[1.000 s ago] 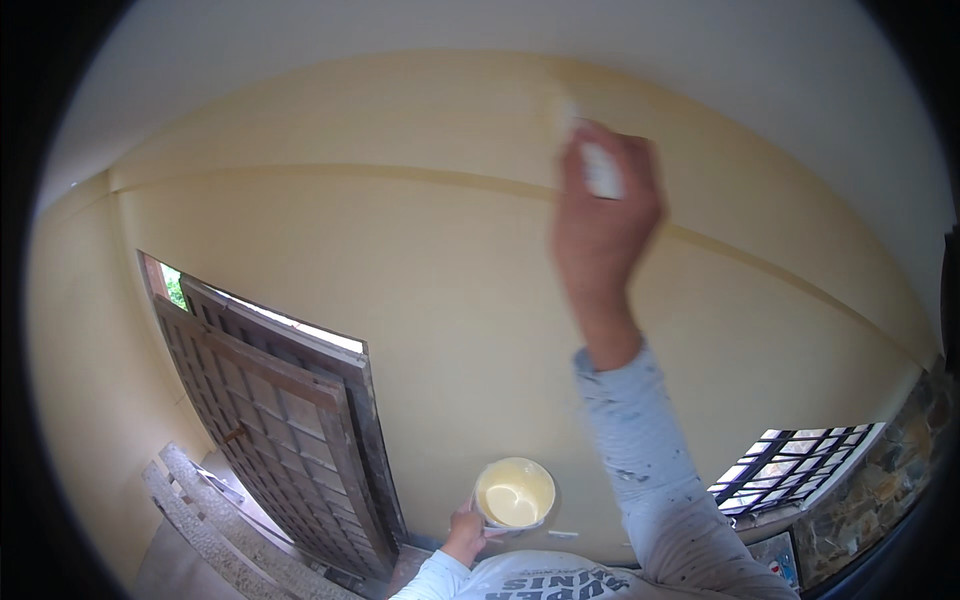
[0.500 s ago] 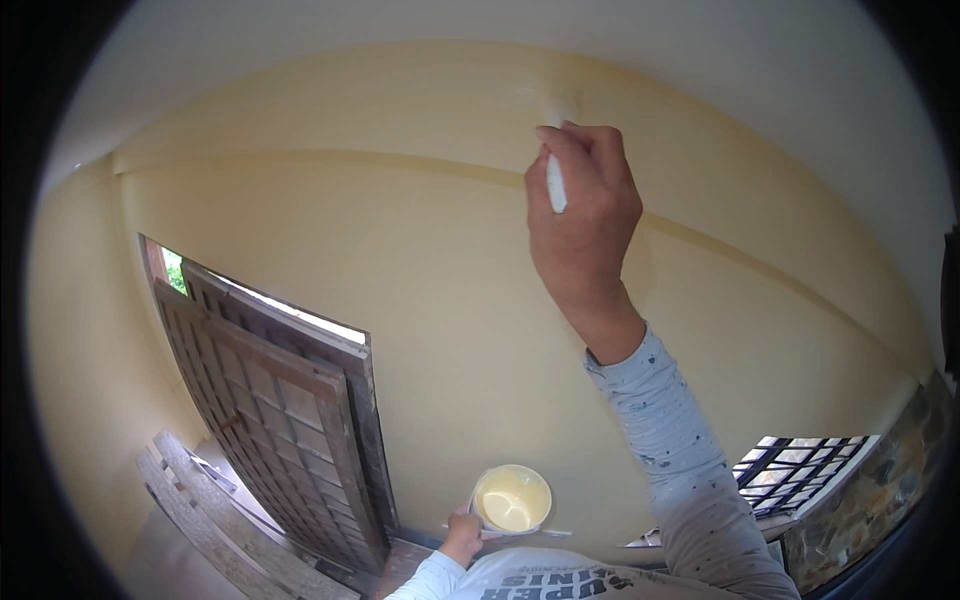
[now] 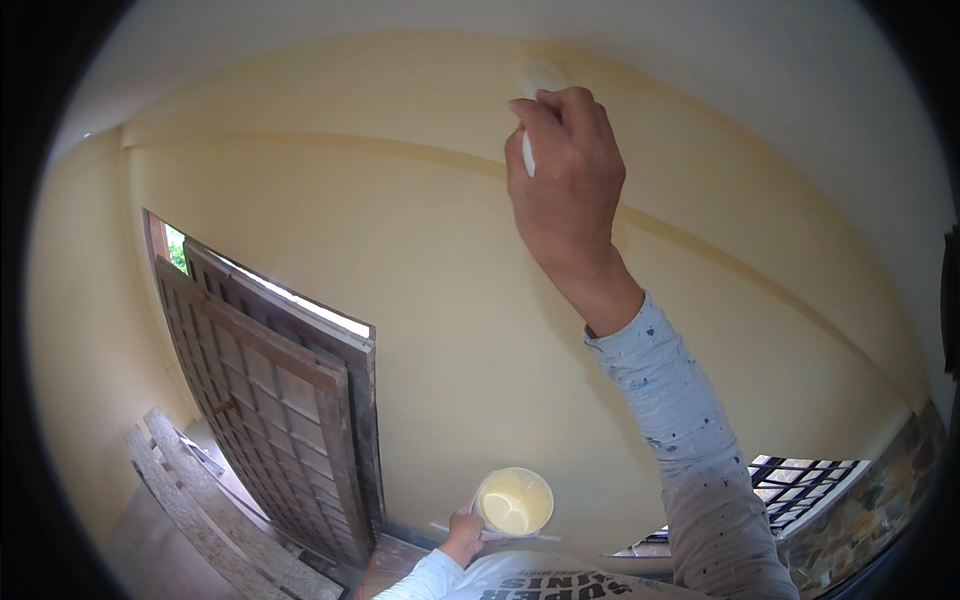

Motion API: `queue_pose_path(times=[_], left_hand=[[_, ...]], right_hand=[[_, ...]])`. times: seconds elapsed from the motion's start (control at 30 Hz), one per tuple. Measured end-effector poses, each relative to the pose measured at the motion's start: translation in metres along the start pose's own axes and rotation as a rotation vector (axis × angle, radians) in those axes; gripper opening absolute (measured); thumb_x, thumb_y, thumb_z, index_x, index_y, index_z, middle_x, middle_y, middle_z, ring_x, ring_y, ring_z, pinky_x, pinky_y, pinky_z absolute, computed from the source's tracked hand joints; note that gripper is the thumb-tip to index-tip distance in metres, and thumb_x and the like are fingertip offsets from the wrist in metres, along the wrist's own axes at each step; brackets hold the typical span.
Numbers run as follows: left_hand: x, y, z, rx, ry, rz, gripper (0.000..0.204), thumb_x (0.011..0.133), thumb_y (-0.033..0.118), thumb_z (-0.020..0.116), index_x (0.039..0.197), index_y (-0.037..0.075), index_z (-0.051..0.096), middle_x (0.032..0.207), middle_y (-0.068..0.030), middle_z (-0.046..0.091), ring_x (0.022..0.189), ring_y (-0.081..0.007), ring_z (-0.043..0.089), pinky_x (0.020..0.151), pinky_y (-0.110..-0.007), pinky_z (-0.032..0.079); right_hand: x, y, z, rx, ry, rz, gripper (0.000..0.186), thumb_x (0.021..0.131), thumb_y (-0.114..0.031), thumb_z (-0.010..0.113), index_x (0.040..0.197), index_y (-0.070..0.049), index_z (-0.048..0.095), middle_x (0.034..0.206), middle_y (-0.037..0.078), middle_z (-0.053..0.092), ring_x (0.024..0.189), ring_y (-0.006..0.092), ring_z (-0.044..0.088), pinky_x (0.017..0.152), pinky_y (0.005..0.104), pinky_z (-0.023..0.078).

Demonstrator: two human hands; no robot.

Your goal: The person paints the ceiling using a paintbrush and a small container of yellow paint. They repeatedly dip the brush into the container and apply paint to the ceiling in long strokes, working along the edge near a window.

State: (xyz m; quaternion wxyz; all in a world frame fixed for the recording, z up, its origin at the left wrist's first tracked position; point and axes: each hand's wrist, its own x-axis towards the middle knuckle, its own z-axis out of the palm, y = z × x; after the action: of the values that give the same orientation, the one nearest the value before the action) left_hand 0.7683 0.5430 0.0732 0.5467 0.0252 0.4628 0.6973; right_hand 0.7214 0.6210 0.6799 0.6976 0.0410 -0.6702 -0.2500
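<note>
My right hand (image 3: 568, 165) is raised high, its fingers closed round the white handle of a paintbrush (image 3: 528, 152). The brush head is up against the yellow wall (image 3: 470, 260), close below the white ceiling; it looks blurred and pale there. Low down near my shirt, my left hand (image 3: 463, 535) grips the side of a round paint tub (image 3: 515, 500) with pale yellow paint inside. The tub is tilted a little, so its inside shows. Paint specks dot my right sleeve.
A brown panelled wooden door (image 3: 265, 400) stands at the left, with a plank bench (image 3: 200, 510) beside it. At the lower right are a barred window (image 3: 805, 490) and a stone-clad wall part (image 3: 870, 515). A raised ledge line crosses the upper wall.
My right hand has moved up and slightly left with the paintbrush, nearer the ceiling. My left hand still holds the tub in nearly the same place. The view has shifted slightly.
</note>
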Motion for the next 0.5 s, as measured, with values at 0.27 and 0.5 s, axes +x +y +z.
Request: queue_pose_path(times=[0.27, 0.5], left_hand=[[0.003, -0.006, 0.001, -0.039, -0.001, 0.007, 0.079, 0.092, -0.016, 0.032, 0.162, 0.015, 0.051, 0.145, -0.0175, 0.063, 0.12, -0.0431, 0.071, 0.085, -0.062, 0.066], [-0.012, 0.001, 0.014, 0.004, -0.017, -0.014, 0.078, 0.093, -0.016, 0.034, 0.162, 0.015, 0.05, 0.145, -0.0164, 0.063, 0.122, -0.0423, 0.07, 0.087, -0.063, 0.065]], right_hand=[[0.002, -0.005, -0.007, 0.007, 0.085, 0.022, 0.015, 0.082, -0.001, 0.074, 0.096, -0.002, 0.076, 0.101, 0.01, 0.063, 0.095, 0.03, 0.065, 0.07, 0.0413, 0.057], [0.007, -0.004, 0.006, -0.083, 0.007, 0.042, 0.014, 0.08, 0.0, 0.074, 0.093, -0.002, 0.075, 0.1, 0.01, 0.062, 0.096, 0.0298, 0.065, 0.068, 0.0411, 0.057]])
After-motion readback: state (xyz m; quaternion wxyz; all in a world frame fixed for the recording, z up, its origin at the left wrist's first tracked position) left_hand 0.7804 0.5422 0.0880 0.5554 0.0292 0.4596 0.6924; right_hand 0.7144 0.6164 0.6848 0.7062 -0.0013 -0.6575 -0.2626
